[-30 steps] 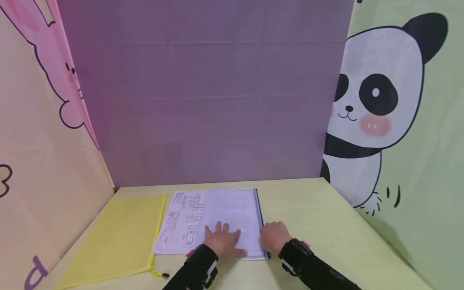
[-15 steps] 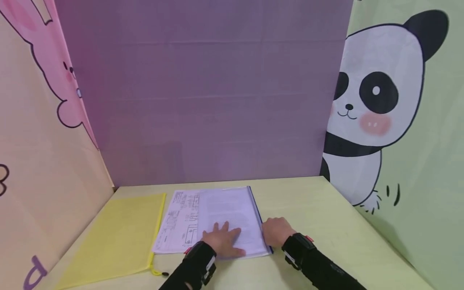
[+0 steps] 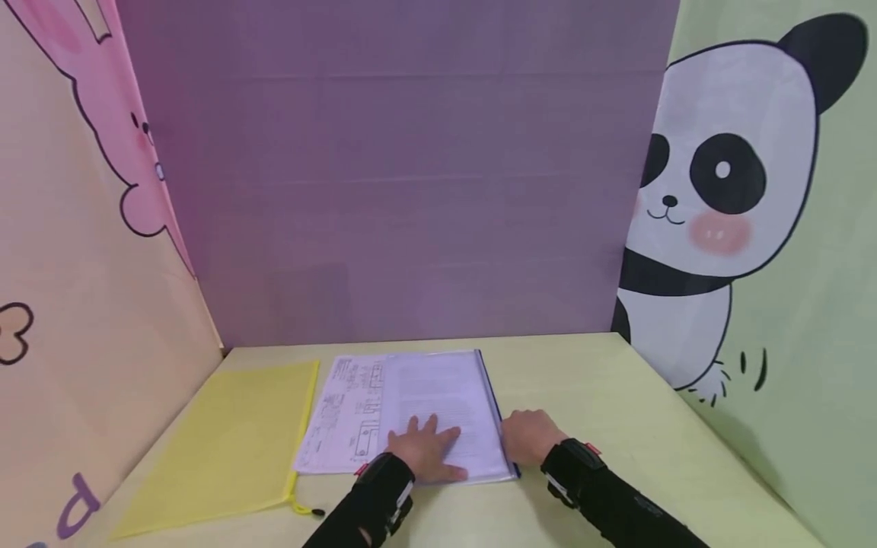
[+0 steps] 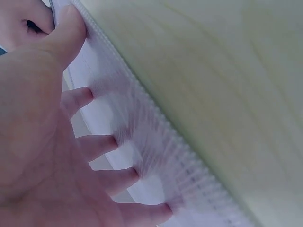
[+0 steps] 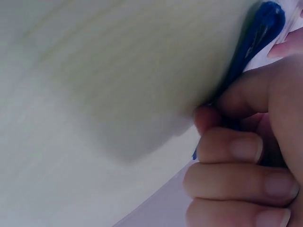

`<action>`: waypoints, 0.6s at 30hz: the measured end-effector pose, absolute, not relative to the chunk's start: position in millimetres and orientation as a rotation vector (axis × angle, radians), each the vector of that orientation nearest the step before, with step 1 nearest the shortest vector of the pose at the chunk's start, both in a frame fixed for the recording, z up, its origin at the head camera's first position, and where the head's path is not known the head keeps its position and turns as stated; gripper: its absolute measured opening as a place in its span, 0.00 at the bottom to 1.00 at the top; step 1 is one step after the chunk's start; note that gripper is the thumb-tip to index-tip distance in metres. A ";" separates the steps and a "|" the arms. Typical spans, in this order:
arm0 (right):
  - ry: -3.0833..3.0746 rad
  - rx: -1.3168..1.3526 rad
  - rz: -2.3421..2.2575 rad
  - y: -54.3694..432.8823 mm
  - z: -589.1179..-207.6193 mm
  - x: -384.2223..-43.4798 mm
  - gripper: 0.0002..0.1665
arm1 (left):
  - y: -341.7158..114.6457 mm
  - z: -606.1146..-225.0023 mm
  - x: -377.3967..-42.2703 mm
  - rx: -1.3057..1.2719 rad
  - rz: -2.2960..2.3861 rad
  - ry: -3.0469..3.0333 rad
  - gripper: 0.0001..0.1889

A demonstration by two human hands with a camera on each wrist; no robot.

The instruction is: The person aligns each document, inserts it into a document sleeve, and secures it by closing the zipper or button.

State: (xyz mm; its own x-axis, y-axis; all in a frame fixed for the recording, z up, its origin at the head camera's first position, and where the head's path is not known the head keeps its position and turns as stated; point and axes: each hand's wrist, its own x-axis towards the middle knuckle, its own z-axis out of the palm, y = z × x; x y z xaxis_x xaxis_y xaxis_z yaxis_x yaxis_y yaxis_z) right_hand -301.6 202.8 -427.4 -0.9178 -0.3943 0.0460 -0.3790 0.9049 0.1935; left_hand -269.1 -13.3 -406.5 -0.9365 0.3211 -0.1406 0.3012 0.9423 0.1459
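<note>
Printed sheets in a clear report cover (image 3: 438, 396) lie on the table, with a blue slide-on spine bar (image 3: 490, 392) along their right edge. My left hand (image 3: 426, 453) presses on the cover near its front edge, fingers spread; in the left wrist view its fingertips (image 4: 128, 175) touch the sheets' pale surface. With thumb and index finger, my right hand (image 3: 530, 438) pinches the spine bar close to its near end, the other fingers curled in. The bar's looped blue end (image 5: 271, 16) shows in the right wrist view. A sheet of line drawings (image 3: 339, 418) sticks out left of the cover.
A yellow zip pouch (image 3: 226, 449) lies flat at the left, its yellow pull cord (image 3: 301, 508) ending in a dark tip near the left forearm. Behind the table (image 3: 582, 380) stands a purple panel (image 3: 425, 175); printed cloth walls flank both sides.
The spine bar has swung slightly, its far end leftward and its near end rightward, with my right hand following. The sheets now reach up to the bar. My left hand stays pressed down.
</note>
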 end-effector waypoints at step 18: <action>-3.002 0.624 -0.346 201.7 -424.0 -278.9 0.13 | -12.9 -403.4 -268.8 0.494 0.184 2.939 0.41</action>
